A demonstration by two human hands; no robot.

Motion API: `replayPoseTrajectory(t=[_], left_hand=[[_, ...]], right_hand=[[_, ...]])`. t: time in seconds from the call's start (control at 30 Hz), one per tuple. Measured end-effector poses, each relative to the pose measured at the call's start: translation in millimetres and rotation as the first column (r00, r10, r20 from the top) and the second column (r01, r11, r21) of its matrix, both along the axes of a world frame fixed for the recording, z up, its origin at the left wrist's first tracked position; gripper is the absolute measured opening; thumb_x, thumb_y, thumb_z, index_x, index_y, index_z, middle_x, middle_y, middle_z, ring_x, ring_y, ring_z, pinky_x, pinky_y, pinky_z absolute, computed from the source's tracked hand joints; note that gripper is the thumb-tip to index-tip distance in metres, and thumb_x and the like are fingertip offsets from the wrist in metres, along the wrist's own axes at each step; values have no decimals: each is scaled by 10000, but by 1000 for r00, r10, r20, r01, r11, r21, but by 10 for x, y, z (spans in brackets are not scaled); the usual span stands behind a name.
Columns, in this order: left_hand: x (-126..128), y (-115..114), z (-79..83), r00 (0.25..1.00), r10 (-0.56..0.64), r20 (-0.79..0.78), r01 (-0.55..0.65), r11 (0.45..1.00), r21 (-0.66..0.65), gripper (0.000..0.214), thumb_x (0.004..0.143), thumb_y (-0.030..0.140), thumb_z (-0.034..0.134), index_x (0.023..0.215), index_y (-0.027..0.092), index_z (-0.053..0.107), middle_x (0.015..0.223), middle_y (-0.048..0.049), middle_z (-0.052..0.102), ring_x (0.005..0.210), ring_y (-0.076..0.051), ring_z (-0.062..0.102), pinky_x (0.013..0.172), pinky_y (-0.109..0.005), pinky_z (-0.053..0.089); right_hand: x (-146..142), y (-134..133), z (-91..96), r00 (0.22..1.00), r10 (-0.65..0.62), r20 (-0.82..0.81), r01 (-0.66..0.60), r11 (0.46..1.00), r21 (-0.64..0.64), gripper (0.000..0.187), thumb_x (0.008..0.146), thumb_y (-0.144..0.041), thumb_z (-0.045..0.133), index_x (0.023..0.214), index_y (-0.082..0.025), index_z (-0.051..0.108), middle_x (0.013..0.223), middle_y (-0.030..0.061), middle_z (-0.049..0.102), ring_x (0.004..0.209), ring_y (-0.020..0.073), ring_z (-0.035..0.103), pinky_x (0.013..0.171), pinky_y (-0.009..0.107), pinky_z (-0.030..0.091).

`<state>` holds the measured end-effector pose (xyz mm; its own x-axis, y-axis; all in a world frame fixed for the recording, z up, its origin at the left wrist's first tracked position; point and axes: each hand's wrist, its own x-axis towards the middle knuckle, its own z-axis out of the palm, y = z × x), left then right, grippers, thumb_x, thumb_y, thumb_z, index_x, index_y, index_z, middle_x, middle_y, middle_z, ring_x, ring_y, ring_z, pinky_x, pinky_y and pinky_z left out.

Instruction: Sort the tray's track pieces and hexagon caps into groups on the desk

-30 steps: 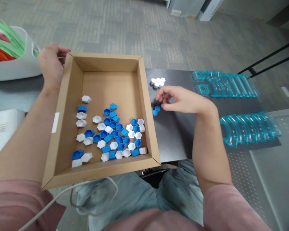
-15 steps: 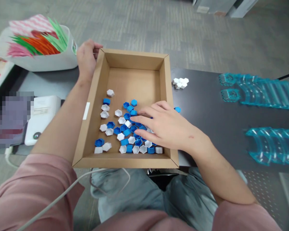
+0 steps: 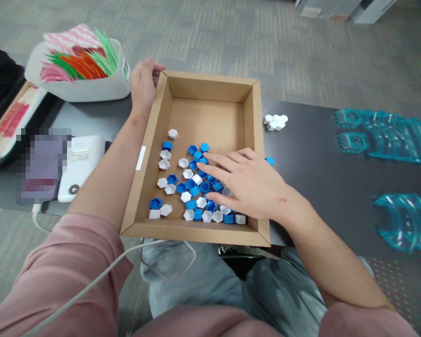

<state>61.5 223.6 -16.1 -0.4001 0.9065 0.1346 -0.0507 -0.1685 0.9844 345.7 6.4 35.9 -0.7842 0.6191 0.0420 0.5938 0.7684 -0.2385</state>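
Note:
An open cardboard box (image 3: 150,230) holds several blue and white hexagonal pieces, loosely scattered over its near half, some hollow side up. A white piece (image 3: 173,134) lies apart near the left wall. My left hand (image 3: 144,86) is wrapped round the outside of the box's far left corner, its fingertips partly hidden. Inside the box, my right hand (image 3: 243,180) is open, palm down with fingers spread, holding nothing. Its fingertips reach over the blue pieces (image 3: 193,164) and seem to touch them. More pieces are hidden beneath the palm.
On the dark table (image 3: 301,140), right of the box, lie a cluster of white pieces (image 3: 275,122), a blue piece (image 3: 270,161) and ribbed teal plastic parts (image 3: 400,135). A white bin (image 3: 73,91), a white power bank (image 3: 80,164) and a cable (image 3: 101,281) are leftward.
The whole view has shifted, so the box and table things appear further right. My right hand stays spread over the same pieces, and my left hand keeps its place at the corner.

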Motion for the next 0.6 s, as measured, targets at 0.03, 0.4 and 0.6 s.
replayPoseTrajectory(t=[0.03, 0.4, 0.6], left_hand=[[5, 0, 1, 1000, 2, 0, -2, 1000, -2, 566, 1252, 213, 421, 754, 203, 690, 779, -51, 603, 783, -171, 510, 847, -355, 410], [82, -37, 111, 998, 36, 52, -35, 999, -20, 657, 1238, 107, 324, 685, 168, 673, 693, -40, 588, 661, -137, 505, 734, -327, 364], [53, -24, 87, 998, 26, 56, -25, 1000, -10, 653, 1247, 131, 326, 697, 163, 677, 684, -39, 597, 660, -133, 520, 720, -325, 363]], right_hand=[[2, 5, -1, 1000, 2, -1, -2, 1000, -4, 562, 1143, -522, 667, 1643, -266, 687, 1677, 165, 689, 1360, 378, 691, 1056, 482, 437], [27, 36, 39, 999, -12, -53, 7, 996, -93, 394, 1129, -423, 697, 1472, -252, 790, 1366, 125, 821, 1190, 320, 714, 979, 432, 406], [70, 97, 76, 990, -19, -140, -4, 987, -162, 323, 1140, -367, 665, 1409, -275, 820, 1308, 102, 843, 1160, 299, 726, 977, 423, 425]])
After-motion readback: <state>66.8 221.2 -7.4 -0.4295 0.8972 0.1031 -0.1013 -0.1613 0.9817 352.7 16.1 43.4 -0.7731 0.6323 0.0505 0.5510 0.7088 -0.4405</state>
